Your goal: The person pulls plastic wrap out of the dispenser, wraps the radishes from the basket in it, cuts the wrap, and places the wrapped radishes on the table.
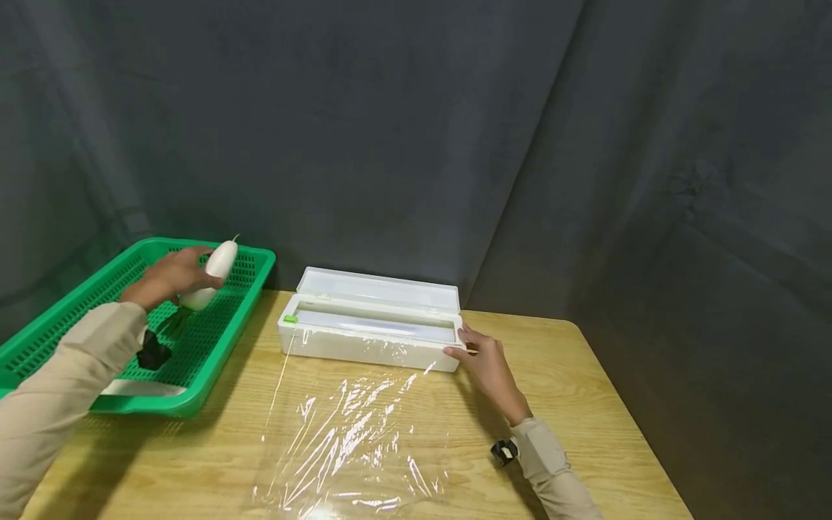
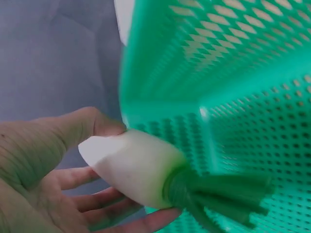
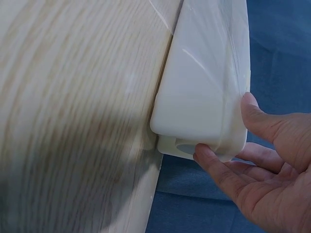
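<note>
A white radish with trimmed green stalks is held between the thumb and fingers of my left hand, over the green basket. In the left wrist view the radish points its stalks toward the basket's inside. At the back of the table stands a white cling film dispenser, its lid raised. My right hand holds the dispenser's right end; the right wrist view shows thumb and fingers around that corner. A sheet of clear cling film runs from the dispenser toward me over the table.
A green slider sits at the dispenser's left end. Something pale lies at the basket's near end. A dark curtain hangs behind the wooden table, close to its back edge.
</note>
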Motion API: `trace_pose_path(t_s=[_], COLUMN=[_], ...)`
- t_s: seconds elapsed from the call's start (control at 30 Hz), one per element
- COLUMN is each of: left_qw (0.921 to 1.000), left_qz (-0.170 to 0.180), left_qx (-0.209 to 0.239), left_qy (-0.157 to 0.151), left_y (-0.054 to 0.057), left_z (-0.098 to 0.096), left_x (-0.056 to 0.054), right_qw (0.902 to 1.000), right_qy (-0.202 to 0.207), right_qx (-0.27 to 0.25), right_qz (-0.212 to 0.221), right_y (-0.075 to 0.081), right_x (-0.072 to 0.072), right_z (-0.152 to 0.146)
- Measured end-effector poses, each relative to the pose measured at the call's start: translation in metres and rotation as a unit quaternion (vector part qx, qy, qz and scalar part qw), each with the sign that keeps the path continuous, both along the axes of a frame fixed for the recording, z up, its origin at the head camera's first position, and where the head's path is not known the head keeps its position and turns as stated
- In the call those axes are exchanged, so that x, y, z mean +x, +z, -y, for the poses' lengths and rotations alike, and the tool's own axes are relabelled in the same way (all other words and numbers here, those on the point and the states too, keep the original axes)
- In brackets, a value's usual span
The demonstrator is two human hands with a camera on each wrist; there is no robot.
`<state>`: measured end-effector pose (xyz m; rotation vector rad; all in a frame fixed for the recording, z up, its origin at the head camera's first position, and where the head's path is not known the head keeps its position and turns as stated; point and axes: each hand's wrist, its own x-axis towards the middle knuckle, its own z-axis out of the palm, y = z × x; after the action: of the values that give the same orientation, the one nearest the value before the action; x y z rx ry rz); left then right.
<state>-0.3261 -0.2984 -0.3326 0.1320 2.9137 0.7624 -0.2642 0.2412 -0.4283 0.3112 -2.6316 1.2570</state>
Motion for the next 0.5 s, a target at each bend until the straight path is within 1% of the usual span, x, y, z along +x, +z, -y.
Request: trace_pose_path(t_s=[0.1,0.2,0.3,0.5], left_qw=[0.9982,0.9951,0.992,0.9847], left_qz=[-0.052,-0.088,-0.116,-0.165], left_qx=[-0.031,-0.044,-0.044,-0.032], left_qy=[-0.003,-0.011,-0.024,-0.048], left_y=[0.01,0.017,0.021,0.022], left_z=[-0.014,-0.028,-0.04,-0.063], left_x=[0.004,0.007,0.011,0.02], right_qw=[0.9999,0.9994,0.9992,0.9998], right_qy=[0.002,0.007,0.007,-0.002], right_qx=[0.002,0.008,0.01,0.009], right_qz=[-0.013,-0.034,-0.039,-0.017], right_y=[0.0,0.0,-0.001,-0.002], right_x=[0.0,0.0,0.0,-0.001], right_z=[0.0,0.0,0.0,-0.001])
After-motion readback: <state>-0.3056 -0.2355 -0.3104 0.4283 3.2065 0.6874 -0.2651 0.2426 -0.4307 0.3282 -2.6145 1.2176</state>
